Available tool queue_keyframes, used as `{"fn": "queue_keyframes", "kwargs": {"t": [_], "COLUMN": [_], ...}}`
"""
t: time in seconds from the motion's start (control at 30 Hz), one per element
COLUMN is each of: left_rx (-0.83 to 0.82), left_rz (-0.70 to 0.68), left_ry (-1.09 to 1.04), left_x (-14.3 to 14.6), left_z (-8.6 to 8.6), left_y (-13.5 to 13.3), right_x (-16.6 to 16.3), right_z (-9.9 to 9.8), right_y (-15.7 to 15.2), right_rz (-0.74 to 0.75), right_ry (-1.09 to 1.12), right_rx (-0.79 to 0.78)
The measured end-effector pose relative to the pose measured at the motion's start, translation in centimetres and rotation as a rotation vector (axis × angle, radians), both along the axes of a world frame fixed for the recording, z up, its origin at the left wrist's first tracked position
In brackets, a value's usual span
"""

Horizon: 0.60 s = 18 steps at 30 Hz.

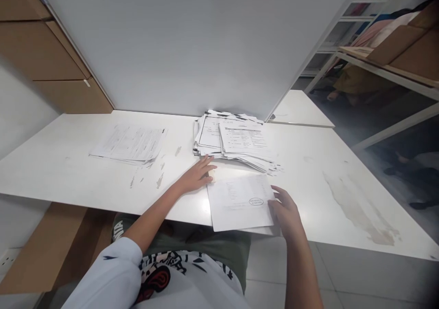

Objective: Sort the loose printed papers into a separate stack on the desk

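A white printed sheet of paper [236,210] with an oval stamp mark lies at the table's front edge. My right hand [287,212] is at its right edge, with the thumb and curled fingers closed on it. My left hand [196,176] rests beyond the sheet's upper left corner, its fingers stretched out and apart. By its thumb and fingertips is a small beige object [212,176], partly covered and too small to name. Just beyond the left fingertips stands a thick, uneven stack of printed papers [240,137].
A thinner pile of papers [130,144] lies on the left of the white table [298,153]. A grey panel [192,43] rises behind. Cardboard boxes [58,52] are stacked at the left, and a white metal rack [394,71] with a carton stands at the right.
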<state>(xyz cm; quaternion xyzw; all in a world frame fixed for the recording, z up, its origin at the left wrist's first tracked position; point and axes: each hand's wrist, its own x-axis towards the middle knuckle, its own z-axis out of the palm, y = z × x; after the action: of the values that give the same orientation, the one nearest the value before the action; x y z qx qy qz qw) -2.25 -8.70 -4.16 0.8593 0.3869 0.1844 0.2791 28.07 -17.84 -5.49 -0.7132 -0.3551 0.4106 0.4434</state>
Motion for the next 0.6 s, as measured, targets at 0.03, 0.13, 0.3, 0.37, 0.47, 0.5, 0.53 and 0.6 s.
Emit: {"fn": "queue_keyframes", "kwargs": {"t": [0.03, 0.13, 0.3, 0.37, 0.47, 0.5, 0.53, 0.6], "left_rx": [-0.001, 0.004, -0.002, 0.004, 0.048, 0.071, 0.096, 0.142], "left_rz": [-0.001, 0.004, -0.003, -0.021, -0.042, -0.04, -0.035, -0.02], "left_ry": [0.002, 0.011, 0.052, 0.081, 0.108, 0.11, 0.114, 0.128], "left_x": [0.0, 0.1, 0.4, 0.5, 0.7, 0.8, 0.9, 1.0], "left_z": [0.0, 0.2, 0.4, 0.4, 0.3, 0.2, 0.1, -0.1], "left_y": [0.0, 0.0, 0.0, 0.0, -0.3, -0.5, -0.7, -1.0], "right_x": [0.1, 0.2, -0.2, -0.3, -0.3, -0.3, -0.2, -0.2], "right_z": [-0.1, -0.3, 0.0, 0.1, 0.2, 0.1, 0.0, -0.3], "right_y": [0.0, -0.2, -0.2, -0.2, -0.3, -0.3, -0.3, -0.3], "right_rz": [-0.002, -0.001, 0.012, 0.017, 0.023, 0.022, 0.024, 0.024], "right_ry": [-0.008, -0.022, -0.03, -0.036, -0.039, -0.035, -0.027, -0.01], "right_rx": [0.009, 0.021, 0.0, -0.002, -0.003, -0.003, 0.0, 0.012]}}
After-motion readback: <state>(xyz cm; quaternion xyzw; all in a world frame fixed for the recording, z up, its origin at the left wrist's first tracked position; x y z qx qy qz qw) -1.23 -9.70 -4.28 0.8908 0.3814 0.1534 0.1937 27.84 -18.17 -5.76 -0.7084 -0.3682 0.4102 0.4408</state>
